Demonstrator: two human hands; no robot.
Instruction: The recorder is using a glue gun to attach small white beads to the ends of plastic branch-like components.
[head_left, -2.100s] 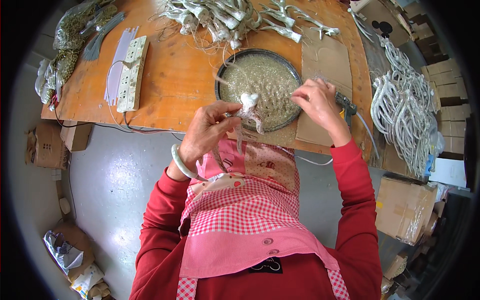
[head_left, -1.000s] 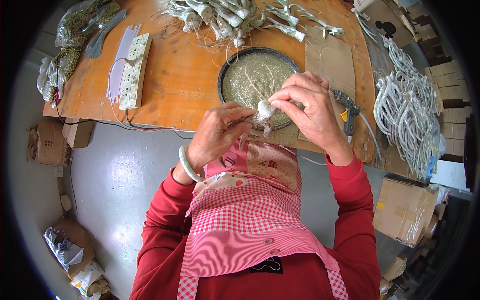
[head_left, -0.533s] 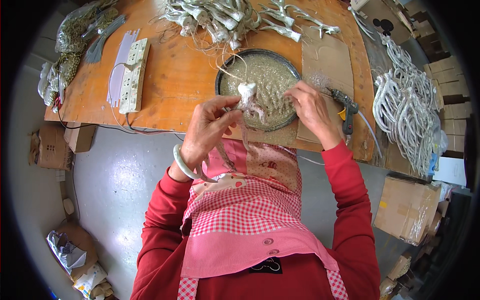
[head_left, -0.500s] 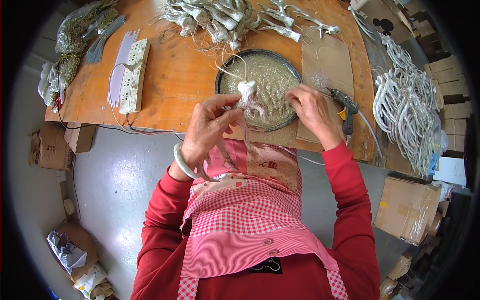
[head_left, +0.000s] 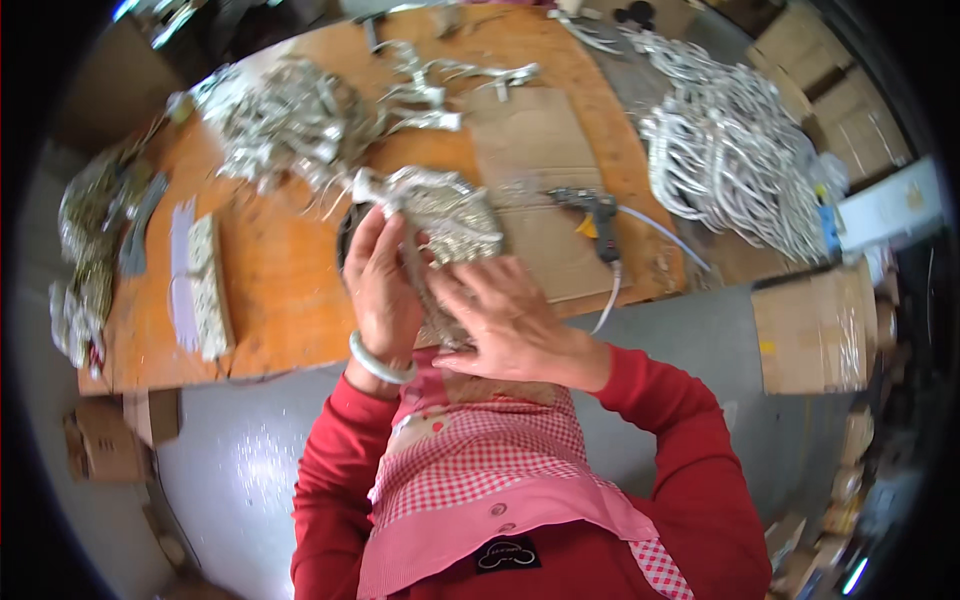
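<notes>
Both hands are raised close to my chest, over the near edge of an orange wooden table (head_left: 290, 290). My left hand (head_left: 382, 285), with a pale bangle on its wrist, grips a silvery glitter-covered ornament (head_left: 440, 215) with thin wires hanging from it. My right hand (head_left: 505, 320) is pressed against the lower side of the same ornament, fingers spread across it. The round dark tray of glitter (head_left: 346, 222) on the table is almost wholly hidden behind the hands and the ornament.
A heap of silvery ornaments (head_left: 290, 120) lies at the back of the table. White power strips (head_left: 205, 285) lie at the left, a glue gun (head_left: 592, 208) on cardboard (head_left: 535, 180) at the right. A pile of white cords (head_left: 735, 160) and cardboard boxes (head_left: 815, 325) are beyond.
The ornament has come up from over the glitter tray toward me and my right hand has closed in on it. The view has tilted and swung toward the right.
</notes>
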